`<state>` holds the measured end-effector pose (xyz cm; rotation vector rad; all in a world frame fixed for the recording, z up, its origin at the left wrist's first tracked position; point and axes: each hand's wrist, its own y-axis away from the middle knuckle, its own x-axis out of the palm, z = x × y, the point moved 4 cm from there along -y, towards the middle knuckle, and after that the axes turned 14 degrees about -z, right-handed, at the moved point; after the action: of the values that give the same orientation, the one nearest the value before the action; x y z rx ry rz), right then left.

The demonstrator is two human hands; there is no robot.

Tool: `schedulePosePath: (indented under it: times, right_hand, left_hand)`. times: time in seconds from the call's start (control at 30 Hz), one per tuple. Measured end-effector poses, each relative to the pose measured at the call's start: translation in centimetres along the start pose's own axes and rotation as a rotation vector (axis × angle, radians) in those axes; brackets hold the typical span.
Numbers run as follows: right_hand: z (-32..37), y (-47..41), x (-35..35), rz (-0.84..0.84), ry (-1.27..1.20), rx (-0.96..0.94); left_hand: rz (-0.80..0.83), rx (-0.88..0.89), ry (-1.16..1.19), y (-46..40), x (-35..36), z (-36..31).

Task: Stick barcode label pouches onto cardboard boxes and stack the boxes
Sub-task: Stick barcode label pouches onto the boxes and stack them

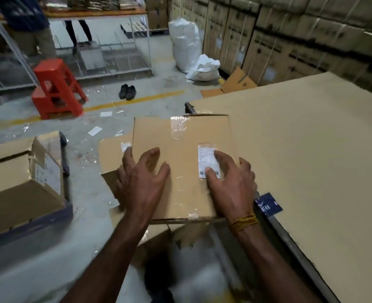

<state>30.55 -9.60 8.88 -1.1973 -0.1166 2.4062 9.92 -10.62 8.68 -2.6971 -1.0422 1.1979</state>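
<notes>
A flat cardboard box (180, 162) lies in front of the person, on top of another box (113, 156) that sticks out to its left. Both hands are on the top box.

The right hand (228, 184) lies on the right side of the box. Its fingers are spread and nearly straight, and they press down on a white barcode label pouch (208, 159). The pouch lies flat on the box lid, near the right edge. The thumb covers the bottom of the pouch, right by the black bars. The top half of the pouch shows past the fingertips. A yellow thread band (244, 223) is tied round the right wrist.

The left hand (143, 178) is on the left side of the same box, well apart from the pouch. Its fingers are spread and bent a little, and they hold nothing. I cannot tell if the palm touches the lid.

Clear tape (179, 127) runs over the far edge of the box.

To the right is a big brown sheet of card on a surface (301, 160). A small blue tag (269, 206) lies at its edge, just beside the right wrist. To the left stands an open box (21, 182). Far off on the floor are a red stool (58, 88), a pair of black shoes (127, 92) and a white sack (185, 44).
</notes>
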Motion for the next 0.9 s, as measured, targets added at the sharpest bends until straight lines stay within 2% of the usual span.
schedulePosePath:
  times: [0.17, 0.47, 0.63, 0.9]
  right_hand:
    - [-5.0, 0.0, -10.3, -0.182, 0.045, 0.096]
    - [-17.2, 0.9, -23.7, -0.378, 0.25, 0.372]
    - [-22.7, 0.2, -27.6, -0.429, 0.311, 0.503]
    - [-28.9, -4.4, -29.5, -0.443, 0.384, 0.617]
  left_hand:
    - [0.101, 0.172, 0.107, 5.2, 0.6, -8.8]
    - [0.469, 0.421, 0.2, 16.1, 7.4, -21.7]
    - [0.617, 0.536, 0.171, 20.0, 11.1, -26.8]
    - [0.8, 0.656, 0.148, 21.4, 18.7, -31.6]
